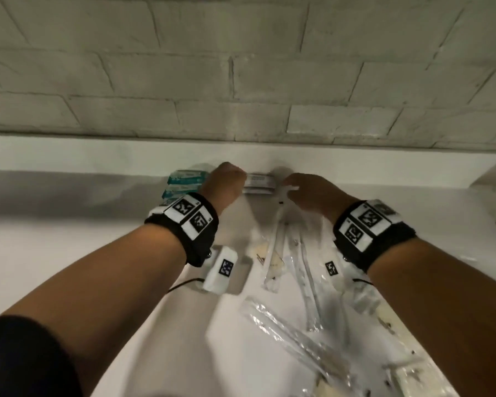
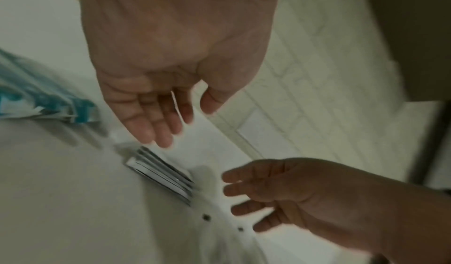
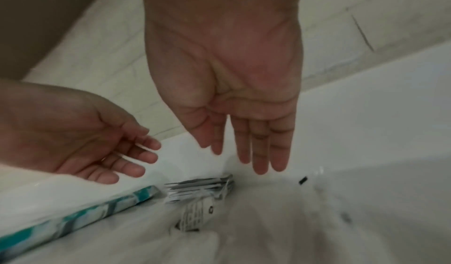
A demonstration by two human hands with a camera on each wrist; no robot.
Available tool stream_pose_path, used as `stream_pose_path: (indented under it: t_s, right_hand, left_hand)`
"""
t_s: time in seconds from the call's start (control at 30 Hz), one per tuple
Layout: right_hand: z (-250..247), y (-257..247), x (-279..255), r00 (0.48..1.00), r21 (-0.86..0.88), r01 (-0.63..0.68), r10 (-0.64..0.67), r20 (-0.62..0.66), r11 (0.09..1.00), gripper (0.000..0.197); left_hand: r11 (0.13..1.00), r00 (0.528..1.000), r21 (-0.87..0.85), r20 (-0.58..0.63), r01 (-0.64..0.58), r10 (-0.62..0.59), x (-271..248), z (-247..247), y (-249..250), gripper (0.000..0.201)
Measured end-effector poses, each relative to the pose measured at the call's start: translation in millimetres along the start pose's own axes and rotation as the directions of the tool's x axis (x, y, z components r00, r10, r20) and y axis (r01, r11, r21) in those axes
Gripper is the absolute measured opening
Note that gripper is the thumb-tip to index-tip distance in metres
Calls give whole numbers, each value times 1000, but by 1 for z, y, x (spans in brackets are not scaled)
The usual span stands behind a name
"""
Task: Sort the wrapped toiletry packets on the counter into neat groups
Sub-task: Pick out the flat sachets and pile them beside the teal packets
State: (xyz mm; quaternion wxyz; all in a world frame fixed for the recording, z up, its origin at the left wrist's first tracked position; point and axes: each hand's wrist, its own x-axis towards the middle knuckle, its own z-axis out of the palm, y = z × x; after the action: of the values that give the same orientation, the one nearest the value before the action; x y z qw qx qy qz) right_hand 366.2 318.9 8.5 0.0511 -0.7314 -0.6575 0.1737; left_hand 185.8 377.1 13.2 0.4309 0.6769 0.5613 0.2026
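Note:
A small stack of white-and-grey packets lies at the back of the white counter, against the raised ledge. My left hand hovers just left of the stack, fingers loose and holding nothing. My right hand hovers just right of it, fingers straight and empty. A group of teal-and-white packets lies left of the stack, partly behind my left wrist. A printed white sachet lies in front of the stack.
Several clear-wrapped long packets lie scattered on the counter between and below my forearms, toward the near right. A white ledge and a tiled wall close off the back. A small white block hangs under my left wrist.

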Motion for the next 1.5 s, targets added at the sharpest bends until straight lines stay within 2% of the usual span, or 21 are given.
stream_pose_path:
  t_s: [0.07, 0.1, 0.17, 0.2, 0.23, 0.33, 0.43, 0.47, 0.53, 0.6, 0.63, 0.73, 0.83, 0.9, 0.97, 1.07, 1.13, 1.23, 1.37, 1.43, 1.5]
  right_hand:
    - [2, -4, -30, 996, 6, 52, -52, 73, 999, 38]
    - [8, -6, -48, 985, -34, 86, -80, 150, 996, 36]
    - [22, -4, -70, 958, -60, 107, -86, 273, 993, 33]
    - [26, -1, -85, 955, -22, 106, -95, 282, 994, 33]
    - [29, 2, -95, 952, 27, 113, -116, 283, 993, 34]
    - [27, 14, -135, 966, 308, 51, -126, 226, 950, 37]
    - [25, 38, -169, 990, 309, 18, -61, 128, 951, 32]
    - [24, 47, -177, 993, 306, -9, -29, 117, 952, 30]
    - [23, 64, -194, 995, 244, -53, 30, 97, 968, 26]
    - [23, 75, -208, 989, 92, -126, 118, 93, 988, 25]
    - [24, 79, -211, 985, 32, -148, 144, 91, 989, 25]
    - [30, 88, -218, 983, -41, -152, 156, 102, 987, 31]
    - [34, 92, -215, 981, -60, -114, 122, 153, 992, 43]
    - [35, 92, -210, 980, -116, -72, 91, 177, 991, 50]
    - [38, 92, -204, 988, -164, -35, 58, 142, 986, 57]
    - [40, 91, -199, 988, -310, 46, 2, 153, 950, 65]
    - [43, 90, -196, 996, -340, 50, -23, 82, 939, 50]
    - [45, 91, -191, 997, -241, -35, 18, -70, 970, 35]
    - [39, 89, -184, 966, -201, -247, 256, 22, 948, 52]
    - [39, 89, -182, 949, -211, -281, 304, 82, 936, 57]
    - [41, 92, -182, 942, -231, -289, 320, 106, 929, 55]
  left_hand:
    - [979, 973, 134, 194, -152, 124, -29, 11, 3, 28]
    - [936, 926, 226, 328, -271, 188, -43, 18, 3, 27]
    - [796, 800, 365, 553, -483, 232, -65, 34, -4, 23]
    - [726, 754, 414, 620, -550, 217, -77, 40, -7, 21]
    - [667, 731, 450, 647, -594, 216, -85, 44, -12, 23]
    - [564, 774, 597, 620, -570, 127, -108, 45, -24, 42]
    - [482, 817, 706, 575, -519, 38, -131, 39, -31, 31]
    - [451, 842, 741, 537, -498, 48, -138, 37, -30, 28]
    - [390, 871, 779, 458, -490, 179, -148, 41, -24, 28]
    - [352, 836, 761, 459, -545, 301, -151, 51, -13, 27]
    - [350, 816, 739, 483, -575, 318, -150, 58, -6, 29]
    - [433, 803, 687, 565, -584, 187, -148, 80, 4, 51]
    - [508, 804, 644, 563, -572, 191, -147, 95, -1, 51]
    - [518, 820, 648, 523, -559, 232, -149, 102, -6, 54]
    - [545, 856, 664, 450, -512, 256, -152, 106, -8, 63]
    - [661, 914, 632, 311, -405, 262, -156, 106, -10, 60]
    - [656, 930, 659, 281, -366, 237, -159, 105, -14, 50]
    - [606, 933, 710, 281, -359, 223, -163, 103, -21, 48]
    - [576, 941, 744, 279, -338, 193, -167, 103, -25, 45]
    - [601, 952, 742, 279, -296, 125, -169, 104, -23, 43]
    - [589, 959, 761, 267, -273, 100, -171, 103, -21, 42]
